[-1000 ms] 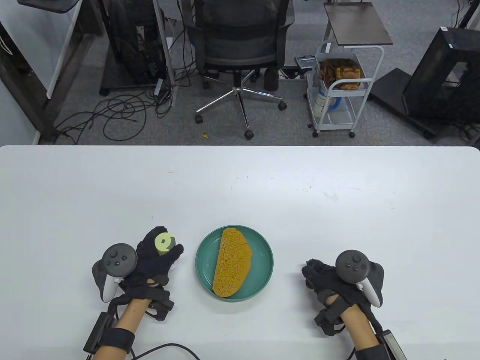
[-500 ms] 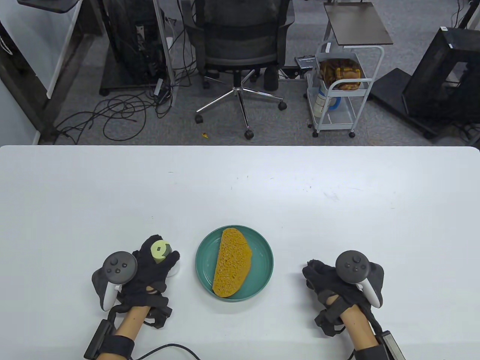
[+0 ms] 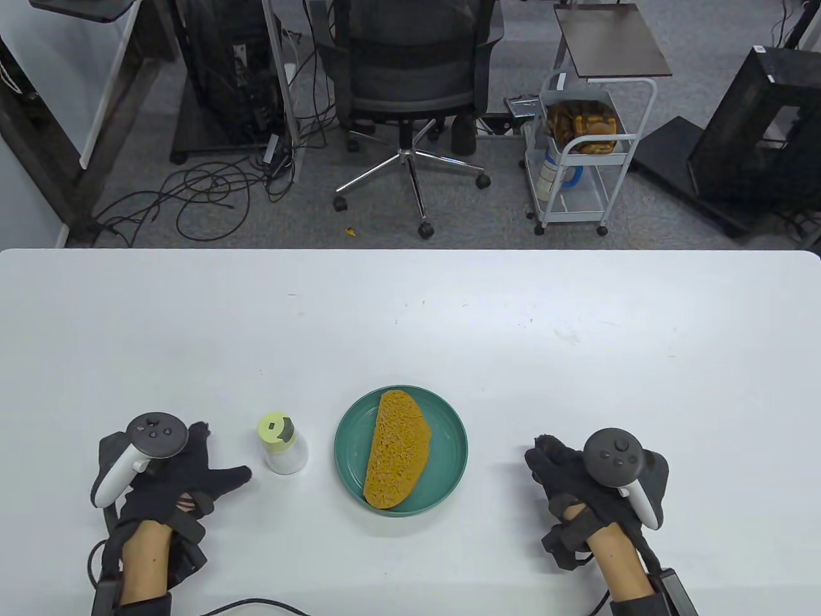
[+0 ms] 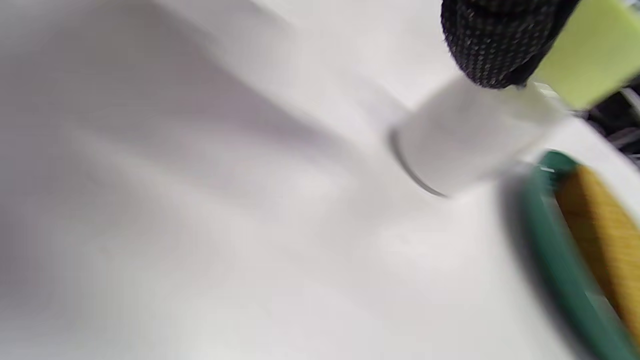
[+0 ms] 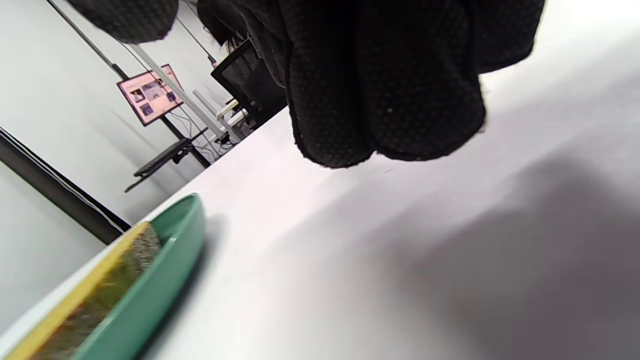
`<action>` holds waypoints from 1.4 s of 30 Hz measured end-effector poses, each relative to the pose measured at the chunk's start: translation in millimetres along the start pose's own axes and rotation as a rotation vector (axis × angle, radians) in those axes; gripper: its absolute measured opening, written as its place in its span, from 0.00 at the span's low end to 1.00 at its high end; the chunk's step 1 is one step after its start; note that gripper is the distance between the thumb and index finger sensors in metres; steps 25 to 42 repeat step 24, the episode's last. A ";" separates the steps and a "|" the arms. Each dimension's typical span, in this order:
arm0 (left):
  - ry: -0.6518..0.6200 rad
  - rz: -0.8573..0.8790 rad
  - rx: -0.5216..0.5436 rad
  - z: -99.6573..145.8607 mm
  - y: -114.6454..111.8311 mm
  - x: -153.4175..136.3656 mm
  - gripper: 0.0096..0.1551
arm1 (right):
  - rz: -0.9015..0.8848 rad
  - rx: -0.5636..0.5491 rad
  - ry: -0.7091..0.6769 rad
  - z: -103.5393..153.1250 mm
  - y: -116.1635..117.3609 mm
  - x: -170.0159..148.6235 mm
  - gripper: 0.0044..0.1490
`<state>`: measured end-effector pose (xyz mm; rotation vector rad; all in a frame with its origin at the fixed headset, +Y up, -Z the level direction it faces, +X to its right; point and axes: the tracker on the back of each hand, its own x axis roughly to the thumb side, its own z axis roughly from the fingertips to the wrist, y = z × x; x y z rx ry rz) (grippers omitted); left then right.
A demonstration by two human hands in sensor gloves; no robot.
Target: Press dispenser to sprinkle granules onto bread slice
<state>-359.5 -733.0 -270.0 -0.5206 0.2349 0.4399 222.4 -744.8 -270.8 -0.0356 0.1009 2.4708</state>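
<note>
The dispenser, a white bottle with a pale yellow-green cap, stands upright on the table just left of the green plate. A brown bread slice lies on the plate. My left hand lies open on the table left of the dispenser, thumb pointing toward it, not touching it. The blurred left wrist view shows the dispenser behind a gloved fingertip. My right hand rests to the right of the plate with its fingers curled and holding nothing.
The white table runs far beyond the plate. Beyond its far edge are an office chair and a small white cart on the floor. The plate's rim shows in the right wrist view.
My left hand has let go of the dispenser and moved left and toward me, opening out. The dispenser now stands alone. My right hand has shifted slightly right.
</note>
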 end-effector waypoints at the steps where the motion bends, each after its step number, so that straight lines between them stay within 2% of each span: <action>1: -0.019 -0.044 0.044 -1.1 -0.3 2.2 0.68 | 0.037 -0.007 0.005 -0.5 0.7 -0.8 0.39; 4: -0.039 -0.159 0.129 -2.5 -2.9 14.8 0.64 | 0.088 -0.007 0.014 -1.3 3.2 -1.6 0.39; 6: -0.044 -0.191 0.147 -2.4 -4.9 21.7 0.62 | 0.114 -0.017 0.012 -0.9 2.8 -1.2 0.39; 14: -0.013 -0.223 0.034 -13.1 -18.9 22.5 0.61 | 0.114 0.002 0.039 -1.9 5.9 -9.1 0.39; 21: -0.011 -0.217 -0.012 -11.6 -24.2 24.6 0.61 | 0.115 -0.012 0.029 -0.3 3.3 -6.3 0.39; 42: -0.019 -0.218 -0.022 -10.7 -25.2 26.9 0.60 | 0.124 -0.010 0.029 0.2 4.8 -6.1 0.39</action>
